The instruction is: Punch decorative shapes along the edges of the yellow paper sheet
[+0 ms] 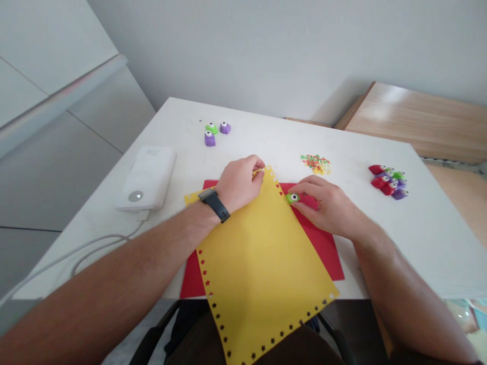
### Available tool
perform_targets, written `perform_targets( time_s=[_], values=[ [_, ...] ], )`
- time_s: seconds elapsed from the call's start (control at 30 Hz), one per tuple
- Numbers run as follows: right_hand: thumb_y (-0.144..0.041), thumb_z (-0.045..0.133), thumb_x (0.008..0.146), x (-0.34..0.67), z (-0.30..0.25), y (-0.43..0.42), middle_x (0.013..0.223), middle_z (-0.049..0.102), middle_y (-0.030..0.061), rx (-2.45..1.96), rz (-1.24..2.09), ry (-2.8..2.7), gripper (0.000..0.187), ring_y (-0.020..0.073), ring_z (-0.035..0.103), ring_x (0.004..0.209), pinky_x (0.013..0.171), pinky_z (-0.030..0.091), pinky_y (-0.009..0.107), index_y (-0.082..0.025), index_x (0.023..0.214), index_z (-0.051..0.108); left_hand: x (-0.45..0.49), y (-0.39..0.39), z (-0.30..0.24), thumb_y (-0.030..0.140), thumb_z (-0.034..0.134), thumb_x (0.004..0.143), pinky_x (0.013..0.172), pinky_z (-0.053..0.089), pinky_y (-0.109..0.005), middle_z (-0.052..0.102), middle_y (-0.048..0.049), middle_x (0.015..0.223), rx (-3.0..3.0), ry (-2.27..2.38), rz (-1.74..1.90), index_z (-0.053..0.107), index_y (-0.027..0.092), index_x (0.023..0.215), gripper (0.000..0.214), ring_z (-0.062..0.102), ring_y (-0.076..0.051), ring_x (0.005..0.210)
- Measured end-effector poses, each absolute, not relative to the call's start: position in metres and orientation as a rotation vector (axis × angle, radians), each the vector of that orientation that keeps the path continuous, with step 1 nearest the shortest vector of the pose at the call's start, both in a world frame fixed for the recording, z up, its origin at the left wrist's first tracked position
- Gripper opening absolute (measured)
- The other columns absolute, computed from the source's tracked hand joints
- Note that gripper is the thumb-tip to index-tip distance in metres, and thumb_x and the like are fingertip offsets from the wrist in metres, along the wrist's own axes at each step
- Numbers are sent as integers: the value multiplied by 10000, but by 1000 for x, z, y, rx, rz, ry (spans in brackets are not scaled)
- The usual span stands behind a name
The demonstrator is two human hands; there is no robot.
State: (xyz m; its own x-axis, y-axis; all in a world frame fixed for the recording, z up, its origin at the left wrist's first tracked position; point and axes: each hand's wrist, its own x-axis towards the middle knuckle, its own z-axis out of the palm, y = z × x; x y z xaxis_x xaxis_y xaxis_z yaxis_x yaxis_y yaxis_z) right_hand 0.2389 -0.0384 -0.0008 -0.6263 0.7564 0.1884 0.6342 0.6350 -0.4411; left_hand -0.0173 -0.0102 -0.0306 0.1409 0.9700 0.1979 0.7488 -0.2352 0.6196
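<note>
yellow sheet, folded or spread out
Spread out: the yellow sheet shows one broad face with no visible fold, and punched shapes run along its edges.

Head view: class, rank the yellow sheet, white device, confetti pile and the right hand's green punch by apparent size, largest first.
1. Yellow sheet
2. White device
3. Confetti pile
4. Green punch, partly covered

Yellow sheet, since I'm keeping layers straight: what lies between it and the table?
The red sheet, under part of the yellow sheet: the head view shows it jutting out on both sides.
</note>
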Motion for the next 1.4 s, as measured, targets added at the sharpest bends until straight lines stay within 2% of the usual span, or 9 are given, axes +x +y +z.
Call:
perform_targets(
  time_s=[1.4],
  values=[
    [-180, 662, 974, 240, -1, -39, 1128, 695, 78, -1085, 472, -2494, 244, 231, 696, 1022, 927, 561, 388, -256, 1196, 730, -16, -10, -32, 242, 617, 960, 927, 588, -404, 819, -70, 1077, 2063, 1648, 839, 723, 201, 1099, 180, 771, -270, 1043]
  ],
)
